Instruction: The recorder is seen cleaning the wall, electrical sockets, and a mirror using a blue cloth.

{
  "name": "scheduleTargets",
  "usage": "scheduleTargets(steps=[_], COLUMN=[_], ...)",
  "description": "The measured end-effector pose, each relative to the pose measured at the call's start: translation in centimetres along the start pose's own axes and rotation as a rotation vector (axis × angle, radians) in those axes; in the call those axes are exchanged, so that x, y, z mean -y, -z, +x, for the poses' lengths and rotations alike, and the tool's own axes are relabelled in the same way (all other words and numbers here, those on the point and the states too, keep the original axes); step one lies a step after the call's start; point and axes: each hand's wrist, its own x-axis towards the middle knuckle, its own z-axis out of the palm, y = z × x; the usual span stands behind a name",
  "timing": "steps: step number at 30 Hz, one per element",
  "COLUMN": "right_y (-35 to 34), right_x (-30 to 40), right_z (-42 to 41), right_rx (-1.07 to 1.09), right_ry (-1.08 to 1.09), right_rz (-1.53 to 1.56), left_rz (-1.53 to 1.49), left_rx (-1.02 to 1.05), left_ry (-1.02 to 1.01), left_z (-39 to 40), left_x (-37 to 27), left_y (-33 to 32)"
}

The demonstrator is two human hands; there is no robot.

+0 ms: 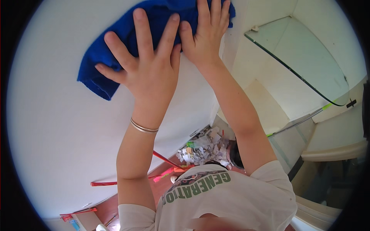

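Note:
Both arms reach up a white wall or panel (pixel 95 138). A blue cloth (pixel 98 66) lies against that surface near the top of the view. My left hand (pixel 147 63), with metal bangles at the wrist, presses on the cloth with its fingers spread. Just to the right, my right hand (pixel 206 37) also rests flat on the cloth, its thumb close to the left hand and its fingertips near the top edge. Part of the cloth lies under the hands, and one corner hangs down at the lower left.
At right, a glass shelf (pixel 303 57) juts from a pale corner unit, with a thin pole (pixel 300 122) below. Scraps of paper (pixel 202 147) are heaped on the floor near a dark round container (pixel 237 153). Red-handled tools (pixel 104 183) lean at the wall's foot.

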Motion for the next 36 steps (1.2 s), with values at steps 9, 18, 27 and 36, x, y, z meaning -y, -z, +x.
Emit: scheduleTargets(steps=[9,18,27,36], right_y=[0.3,5.2,3.8,-3.9], right_x=[-5.6,-4.1,1.2,13.2], right_z=[-26.8,-46.7,-42.9,-23.2], right_rx=[0.154,0.442,0.545,0.291], right_ry=[-0.176,-0.722,-0.786,0.121], right_rz=[-0.048,0.01,0.063,0.116], left_rz=[0.041,0.019,-0.394,-0.034], left_rx=[0.174,0.519,0.924,0.157], left_ry=[-0.383,-0.587,-0.232,0.141], left_z=[-20.6,-38.6,-39.0,-25.3], left_x=[-3.0,-7.2,-2.3,14.3], left_y=[-6.3,-8.0,-6.4,0.6])
